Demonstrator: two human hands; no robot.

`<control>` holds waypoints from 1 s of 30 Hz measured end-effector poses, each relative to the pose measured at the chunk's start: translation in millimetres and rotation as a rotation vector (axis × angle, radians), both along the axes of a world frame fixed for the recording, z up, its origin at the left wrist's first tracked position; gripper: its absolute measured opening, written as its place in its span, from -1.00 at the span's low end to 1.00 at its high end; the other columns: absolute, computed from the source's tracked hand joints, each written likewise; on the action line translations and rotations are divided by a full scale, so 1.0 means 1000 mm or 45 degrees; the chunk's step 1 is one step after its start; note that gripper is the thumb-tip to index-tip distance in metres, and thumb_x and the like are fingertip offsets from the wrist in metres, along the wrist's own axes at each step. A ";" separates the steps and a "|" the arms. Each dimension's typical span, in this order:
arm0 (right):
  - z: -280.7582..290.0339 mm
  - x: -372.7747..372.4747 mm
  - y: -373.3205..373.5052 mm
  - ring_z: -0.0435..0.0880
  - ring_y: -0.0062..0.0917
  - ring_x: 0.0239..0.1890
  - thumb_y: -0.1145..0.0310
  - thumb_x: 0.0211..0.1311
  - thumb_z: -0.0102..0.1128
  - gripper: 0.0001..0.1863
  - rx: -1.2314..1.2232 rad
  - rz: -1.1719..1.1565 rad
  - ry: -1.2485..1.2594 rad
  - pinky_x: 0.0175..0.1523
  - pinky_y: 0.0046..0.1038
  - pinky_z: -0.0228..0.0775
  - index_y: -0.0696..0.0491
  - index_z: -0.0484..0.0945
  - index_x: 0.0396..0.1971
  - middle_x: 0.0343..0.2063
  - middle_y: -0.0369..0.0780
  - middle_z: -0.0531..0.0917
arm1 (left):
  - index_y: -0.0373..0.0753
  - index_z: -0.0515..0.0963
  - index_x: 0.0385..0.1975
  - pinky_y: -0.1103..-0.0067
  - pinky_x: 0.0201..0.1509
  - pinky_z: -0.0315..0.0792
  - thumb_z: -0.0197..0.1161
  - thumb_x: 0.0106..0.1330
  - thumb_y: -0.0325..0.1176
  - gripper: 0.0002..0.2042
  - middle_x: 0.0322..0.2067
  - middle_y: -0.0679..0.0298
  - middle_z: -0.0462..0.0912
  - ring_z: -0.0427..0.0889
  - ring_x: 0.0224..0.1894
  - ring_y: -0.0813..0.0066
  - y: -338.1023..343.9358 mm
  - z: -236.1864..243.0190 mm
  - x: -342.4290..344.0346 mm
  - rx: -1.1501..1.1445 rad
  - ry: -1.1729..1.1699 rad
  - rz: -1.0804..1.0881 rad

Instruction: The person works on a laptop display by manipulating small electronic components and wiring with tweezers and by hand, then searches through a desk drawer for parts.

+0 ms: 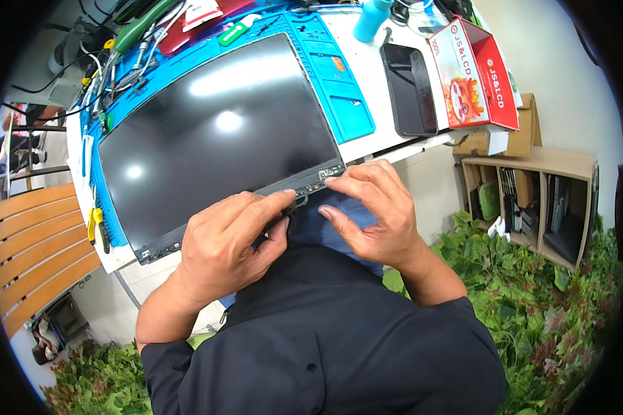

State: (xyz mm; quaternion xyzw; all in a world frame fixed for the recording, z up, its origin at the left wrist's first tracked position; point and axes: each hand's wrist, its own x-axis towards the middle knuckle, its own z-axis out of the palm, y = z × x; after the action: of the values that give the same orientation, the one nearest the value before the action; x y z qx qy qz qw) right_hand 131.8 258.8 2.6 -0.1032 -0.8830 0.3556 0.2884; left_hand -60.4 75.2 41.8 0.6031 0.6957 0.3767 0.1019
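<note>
Screen [214, 152] overhanging near edge of table [365, 76], best kept unflexed; left hand's [221, 238] grip can't be told; right hand [384, 214] held open.

Smooth black screen [214, 145] throwing back soft white glare, matt, rubbery-looking blue mat [360, 126] beneath, glossy dark phone [412, 93] at right, smooth card on the red box [504, 112], slatted wood bench [38, 243] at left, matt black cloth shirt [394, 353] near
</note>
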 end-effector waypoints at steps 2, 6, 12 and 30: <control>0.004 -0.004 0.004 0.69 -0.21 -0.10 0.48 0.10 0.72 -0.56 0.064 0.044 -0.036 0.00 -0.25 0.60 0.10 0.79 0.00 -0.12 -0.14 0.73 | -0.28 0.83 -0.04 0.51 -0.34 0.62 0.60 0.14 -0.65 -0.64 -0.38 0.22 0.80 0.78 -0.43 0.40 0.003 0.000 -0.006 0.052 0.031 -0.007; 0.000 -0.016 0.007 0.67 -0.24 -0.11 0.46 0.10 0.72 -0.60 0.100 0.114 -0.023 -0.02 -0.25 0.58 0.08 0.78 -0.04 -0.16 -0.19 0.70 | -0.22 0.81 -0.20 0.46 -0.39 0.60 0.61 0.15 -0.58 -0.77 -0.40 0.25 0.77 0.73 -0.48 0.35 -0.006 -0.004 -0.005 0.045 0.027 0.078; -0.001 -0.021 0.014 0.67 -0.26 -0.12 0.44 0.11 0.71 -0.67 0.045 0.162 -0.088 -0.03 -0.23 0.57 0.06 0.77 -0.13 -0.19 -0.23 0.69 | -0.21 0.75 -0.34 0.50 -0.43 0.56 0.62 0.10 -0.58 -0.81 -0.42 0.26 0.75 0.72 -0.50 0.36 -0.015 -0.002 -0.004 -0.105 -0.087 0.203; 0.020 -0.039 0.032 0.61 -0.23 -0.13 0.50 0.12 0.64 -0.71 -0.042 0.425 -0.299 0.00 -0.21 0.49 0.11 0.75 -0.17 -0.23 -0.20 0.63 | -0.20 0.76 -0.37 0.44 -0.39 0.58 0.64 0.05 -0.56 -0.80 -0.46 0.32 0.68 0.71 -0.48 0.36 -0.012 -0.007 -0.032 -0.014 -0.061 -0.072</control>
State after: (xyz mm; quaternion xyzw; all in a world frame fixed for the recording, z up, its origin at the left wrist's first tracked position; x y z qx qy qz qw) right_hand 93.0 291.0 22.9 -0.0008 -0.9094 0.3985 0.1189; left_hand -92.1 62.7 34.4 0.6126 0.6778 0.3843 0.1324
